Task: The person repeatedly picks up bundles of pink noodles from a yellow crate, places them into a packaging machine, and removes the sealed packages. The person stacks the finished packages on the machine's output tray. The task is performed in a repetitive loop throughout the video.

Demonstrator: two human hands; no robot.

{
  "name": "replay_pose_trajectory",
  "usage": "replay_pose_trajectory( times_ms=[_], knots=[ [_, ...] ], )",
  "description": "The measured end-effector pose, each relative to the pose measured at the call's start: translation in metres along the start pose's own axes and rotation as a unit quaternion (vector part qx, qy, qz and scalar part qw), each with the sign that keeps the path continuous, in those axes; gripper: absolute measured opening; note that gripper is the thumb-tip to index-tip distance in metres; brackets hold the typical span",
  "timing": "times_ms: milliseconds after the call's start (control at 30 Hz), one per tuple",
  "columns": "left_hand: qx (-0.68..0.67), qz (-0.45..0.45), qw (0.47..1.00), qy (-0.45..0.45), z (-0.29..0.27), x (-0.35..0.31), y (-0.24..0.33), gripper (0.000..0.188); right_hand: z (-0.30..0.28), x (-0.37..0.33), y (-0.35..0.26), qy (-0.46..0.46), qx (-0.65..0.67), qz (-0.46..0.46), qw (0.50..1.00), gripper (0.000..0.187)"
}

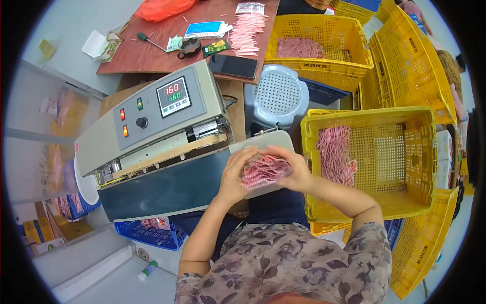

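A bundle of pink packets with ruffled edges (266, 171) is gripped between my two hands, above the grey metal plate (271, 139) at the right end of a band sealing machine (144, 114). My left hand (236, 171) curls round the bundle's left side. Around its right and far side wraps my right hand (295, 168). To the right, a yellow plastic crate (395, 167) holds a row of similar pink packets (336, 156) along its left wall. The sealer's dark conveyor bed (162, 185) runs off to the left of my hands.
Behind the sealer, a reddish-brown table (162, 25) bears a black phone (233, 66), a screwdriver (151, 41) and thin pink strips (247, 33). A grey-blue stool (277, 93) stands beyond my hands. Another yellow crate (319, 63) holds pink packets. A blue crate (147, 234) sits below the sealer.
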State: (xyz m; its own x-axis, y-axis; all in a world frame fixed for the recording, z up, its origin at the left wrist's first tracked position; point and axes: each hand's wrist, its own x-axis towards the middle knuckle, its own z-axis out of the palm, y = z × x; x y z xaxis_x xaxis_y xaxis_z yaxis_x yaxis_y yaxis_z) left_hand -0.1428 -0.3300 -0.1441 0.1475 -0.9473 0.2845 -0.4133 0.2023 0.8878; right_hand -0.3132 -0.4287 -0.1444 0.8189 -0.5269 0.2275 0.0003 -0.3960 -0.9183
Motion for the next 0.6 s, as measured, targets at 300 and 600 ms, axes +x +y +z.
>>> replay_pose_trajectory(
  times_ms=[300,600],
  knots=[
    [0.007,-0.048,0.999,0.012,0.009,-0.030,-0.032,0.049,0.009,-0.003,0.050,-0.017,-0.030,-0.070,0.997,0.065],
    [0.029,-0.042,0.998,0.033,0.006,-0.019,-0.033,0.044,-0.001,0.018,0.050,-0.079,-0.077,-0.086,0.990,0.057]
  ],
)
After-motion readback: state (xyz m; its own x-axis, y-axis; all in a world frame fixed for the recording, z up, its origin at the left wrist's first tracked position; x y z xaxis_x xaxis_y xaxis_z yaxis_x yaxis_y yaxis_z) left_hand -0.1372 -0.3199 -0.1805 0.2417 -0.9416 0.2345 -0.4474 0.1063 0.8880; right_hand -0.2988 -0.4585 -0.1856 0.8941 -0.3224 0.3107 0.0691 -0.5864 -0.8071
